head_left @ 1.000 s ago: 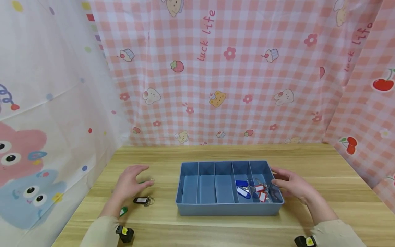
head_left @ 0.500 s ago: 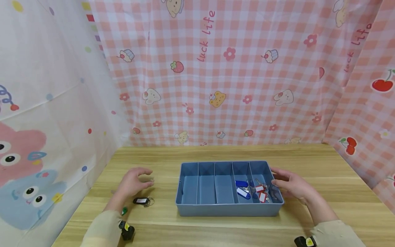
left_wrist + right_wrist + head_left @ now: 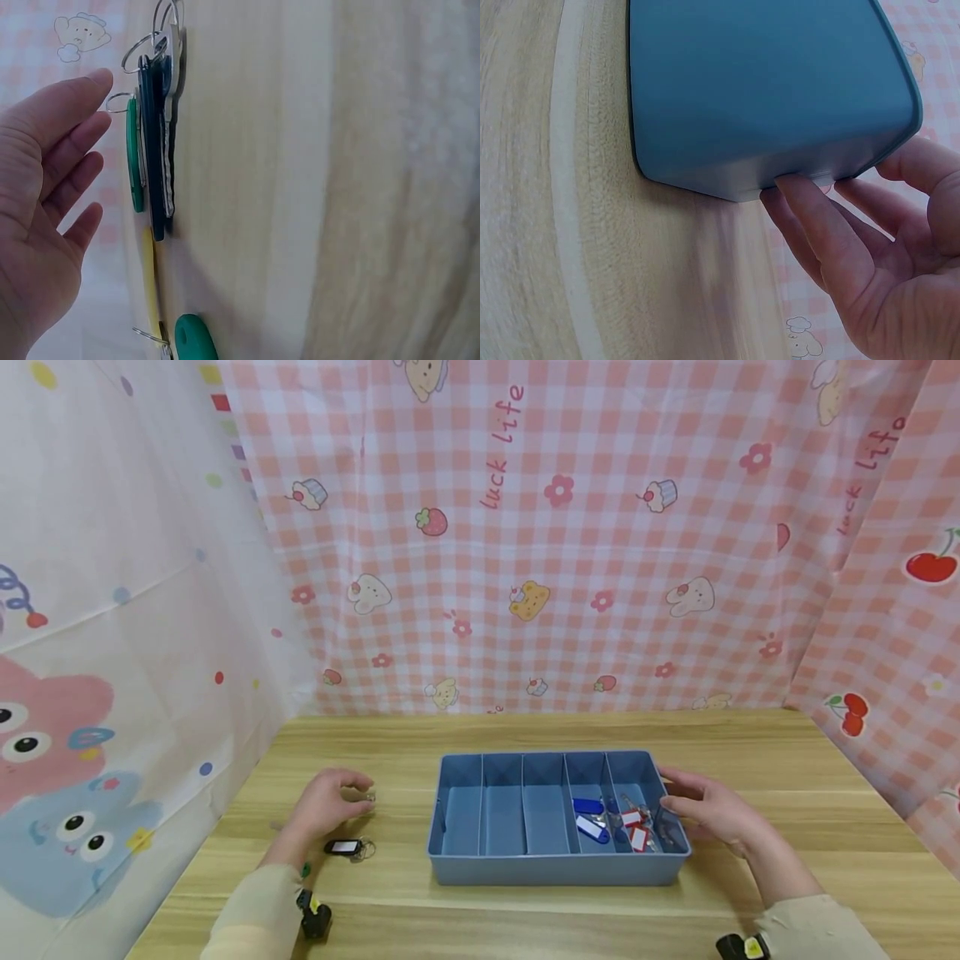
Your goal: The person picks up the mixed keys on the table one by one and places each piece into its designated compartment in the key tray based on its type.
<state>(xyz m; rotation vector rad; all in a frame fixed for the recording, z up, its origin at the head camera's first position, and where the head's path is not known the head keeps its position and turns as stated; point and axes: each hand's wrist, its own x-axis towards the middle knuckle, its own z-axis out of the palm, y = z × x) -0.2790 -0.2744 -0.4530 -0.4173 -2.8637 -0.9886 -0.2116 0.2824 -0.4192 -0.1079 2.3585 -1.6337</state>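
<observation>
My left hand (image 3: 322, 803) hovers low at the left, its thumb and fingers bent and apart. In the left wrist view a green key tag (image 3: 134, 157) with a ring lies just past the fingertips; nothing shows between them. Beside it lie a black key tag (image 3: 345, 847) and a metal key (image 3: 169, 142). My right hand (image 3: 712, 810) rests its fingertips on the right end of a blue-grey divided box (image 3: 558, 870). Blue key tags (image 3: 591, 828) lie in its second compartment from the right, red key tags (image 3: 638, 839) with keys in the rightmost.
A yellow key tag (image 3: 151, 274) and another green key tag (image 3: 195, 337) lie by the left wrist, mostly hidden in the head view. The wooden table (image 3: 495, 927) ends at a checked cloth (image 3: 480, 635) behind and printed cloths at both sides.
My left hand has shifted slightly right and toward me, its thumb and index finger drawing closer together near the ring. The right hand and the box stay put.
</observation>
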